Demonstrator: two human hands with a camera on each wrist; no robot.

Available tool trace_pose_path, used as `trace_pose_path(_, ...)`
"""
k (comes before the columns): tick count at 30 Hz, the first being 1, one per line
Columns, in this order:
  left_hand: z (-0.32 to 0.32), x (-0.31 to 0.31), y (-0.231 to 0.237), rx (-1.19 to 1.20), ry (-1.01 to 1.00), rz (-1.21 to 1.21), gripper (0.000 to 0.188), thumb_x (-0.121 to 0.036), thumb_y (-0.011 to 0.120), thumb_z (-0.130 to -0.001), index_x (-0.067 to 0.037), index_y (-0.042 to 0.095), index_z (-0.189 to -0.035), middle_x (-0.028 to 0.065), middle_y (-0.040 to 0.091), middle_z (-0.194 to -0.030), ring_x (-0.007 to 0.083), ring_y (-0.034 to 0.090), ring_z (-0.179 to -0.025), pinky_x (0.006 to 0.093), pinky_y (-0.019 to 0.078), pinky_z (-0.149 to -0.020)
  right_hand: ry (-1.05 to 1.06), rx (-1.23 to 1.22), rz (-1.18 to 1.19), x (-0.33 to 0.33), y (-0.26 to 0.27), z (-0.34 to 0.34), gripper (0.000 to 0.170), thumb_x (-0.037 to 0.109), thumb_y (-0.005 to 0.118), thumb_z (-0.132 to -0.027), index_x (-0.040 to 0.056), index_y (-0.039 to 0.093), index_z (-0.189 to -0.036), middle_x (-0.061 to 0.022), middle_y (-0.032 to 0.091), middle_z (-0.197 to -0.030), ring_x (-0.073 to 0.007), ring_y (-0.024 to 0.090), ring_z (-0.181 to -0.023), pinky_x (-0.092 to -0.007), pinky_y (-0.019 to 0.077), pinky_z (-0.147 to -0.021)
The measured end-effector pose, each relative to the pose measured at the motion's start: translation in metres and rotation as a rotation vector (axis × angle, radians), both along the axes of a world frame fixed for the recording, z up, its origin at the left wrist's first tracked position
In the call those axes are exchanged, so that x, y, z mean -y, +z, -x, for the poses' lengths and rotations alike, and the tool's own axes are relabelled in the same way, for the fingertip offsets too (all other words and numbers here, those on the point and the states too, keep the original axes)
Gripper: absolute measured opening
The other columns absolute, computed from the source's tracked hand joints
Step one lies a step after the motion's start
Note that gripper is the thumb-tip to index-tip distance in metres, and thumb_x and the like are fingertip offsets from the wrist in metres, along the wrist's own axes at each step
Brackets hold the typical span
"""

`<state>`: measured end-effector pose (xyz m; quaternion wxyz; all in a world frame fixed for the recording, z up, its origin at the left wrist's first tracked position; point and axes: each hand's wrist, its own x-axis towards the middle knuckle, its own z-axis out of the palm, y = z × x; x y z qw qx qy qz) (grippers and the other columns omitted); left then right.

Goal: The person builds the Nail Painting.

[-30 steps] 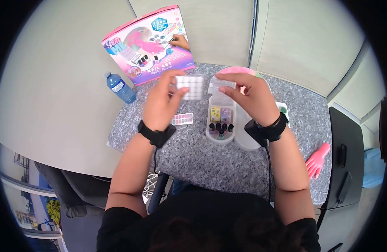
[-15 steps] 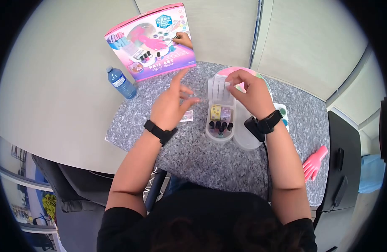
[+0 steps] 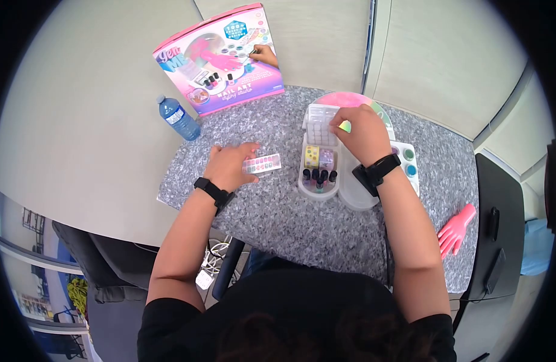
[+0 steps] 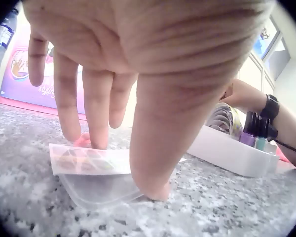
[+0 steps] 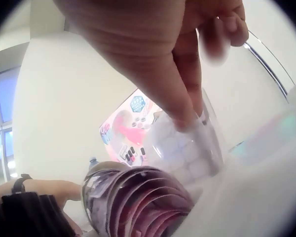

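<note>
My left hand (image 3: 226,168) reaches over a small sheet of nail designs (image 3: 267,163) at the left of the table. In the left wrist view its fingers (image 4: 96,118) are nearly straight and touch the sheet (image 4: 89,160), which lies over a clear plastic piece (image 4: 98,190); the thumb stands at the near side. My right hand (image 3: 364,134) pinches the edge of a clear gridded tray (image 3: 319,130) at the back of the white organizer (image 3: 319,194). Close up, thumb and finger meet on the tray (image 5: 180,148).
Sticker rolls (image 3: 319,157) and several small bottles (image 3: 319,176) sit in the organizer. A paint palette (image 3: 411,158) and a pink model hand (image 3: 456,231) lie at the right. Behind stand a printed box (image 3: 223,66) and a water bottle (image 3: 179,118).
My left hand has let go of the white gridded piece and moved down to the sheet. My right hand has moved down slightly at the organizer, where the gridded tray now stands.
</note>
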<state>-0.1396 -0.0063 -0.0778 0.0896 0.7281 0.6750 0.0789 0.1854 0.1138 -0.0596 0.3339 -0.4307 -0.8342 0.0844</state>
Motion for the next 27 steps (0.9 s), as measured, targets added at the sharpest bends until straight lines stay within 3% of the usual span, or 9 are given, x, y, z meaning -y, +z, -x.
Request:
trace_pose_path(4,-0.004,0.000,0.005,0.013,0.017,0.060,0.081,-0.029,0.096,-0.074,-0.020,0.063,-0.148,0.0043,0.078,-0.124,0.0283,0.071,-0.122,0.0520,0.0363,-0.111,0.040,0.044,0.049,0.001,0.000,-0.001,0.005,0.016,0.083,-0.087,0.0117,0.082,-0.089,-0.0092,0.078,-0.099,-0.0313,0.071,-0.107,-0.0455,0.0588,-0.092)
trace_pose_path(6,-0.006,0.000,0.004,0.008,0.012,0.055,0.079,-0.029,0.094,-0.075,-0.020,0.063,-0.148,0.0059,0.078,-0.122,0.0295,0.070,-0.121,0.0515,0.0368,-0.110,0.027,0.062,-0.089,0.008,0.004,0.000,0.009,0.016,0.084,-0.088,0.0107,0.082,-0.095,-0.0101,0.074,-0.109,-0.0318,0.071,-0.106,-0.0446,0.0591,-0.092)
trace_pose_path(9,-0.009,0.002,-0.003,-0.017,0.007,-0.010,0.075,-0.031,0.089,-0.079,-0.016,0.062,-0.147,0.0089,0.077,-0.122,0.0306,0.070,-0.121,0.0510,0.0374,-0.108,0.046,-0.034,-0.099,0.019,0.016,0.004,0.016,0.016,0.083,-0.089,0.0093,0.080,-0.103,-0.0105,0.069,-0.116,-0.0323,0.072,-0.106,-0.0443,0.0592,-0.092)
trace_pose_path(15,-0.014,-0.001,-0.004,-0.135,0.034,-0.077,0.073,-0.036,0.083,-0.084,-0.007,0.061,-0.147,0.0112,0.077,-0.121,0.0342,0.070,-0.119,0.0499,0.0378,-0.108,0.156,-0.118,-0.115,0.039,0.035,0.010,0.020,0.014,0.082,-0.091,0.0086,0.078,-0.110,-0.0108,0.068,-0.116,-0.0331,0.070,-0.109,-0.0445,0.0588,-0.091)
trace_pose_path(18,-0.018,-0.002,0.011,0.057,0.064,0.043,0.076,-0.034,0.083,-0.086,-0.004,0.058,-0.151,0.0108,0.076,-0.119,0.0308,0.072,-0.113,0.0476,0.0438,-0.106,0.304,-0.149,-0.176,0.047,0.033,0.019,0.022,0.012,0.082,-0.089,0.0093,0.077,-0.110,-0.0106,0.068,-0.114,-0.0338,0.070,-0.109,-0.0446,0.0586,-0.091)
trace_pose_path(20,-0.017,-0.003,0.011,0.508,0.092,0.157,0.078,-0.030,0.082,-0.090,-0.002,0.053,-0.156,0.0098,0.076,-0.118,0.0239,0.072,-0.111,0.0418,0.0511,-0.102,0.352,-0.125,-0.153,0.057,0.030,0.029,0.021,0.011,0.081,-0.088,0.0097,0.077,-0.109,-0.0104,0.068,-0.114,-0.0335,0.069,-0.109,-0.0447,0.0586,-0.090)
trace_pose_path(23,-0.022,-0.004,0.016,0.627,0.043,0.239,0.075,-0.023,0.079,-0.097,0.001,0.047,-0.160,0.0093,0.075,-0.121,0.0185,0.069,-0.115,0.0350,0.0547,-0.100,0.414,-0.033,-0.154,0.065,0.017,0.041,0.018,0.011,0.080,-0.087,0.0111,0.076,-0.104,-0.0090,0.069,-0.110,-0.0325,0.069,-0.108,-0.0444,0.0587,-0.089)
trace_pose_path(27,-0.026,-0.002,0.010,0.802,-0.031,0.309,0.069,-0.018,0.075,-0.102,0.001,0.044,-0.161,0.0108,0.074,-0.126,0.0173,0.068,-0.116,0.0347,0.0539,-0.102,0.395,0.141,-0.156,0.070,0.001,0.051,0.009,0.015,0.076,-0.090,0.0143,0.076,-0.098,-0.0055,0.073,-0.097,-0.0305,0.072,-0.103,-0.0454,0.0593,-0.084)
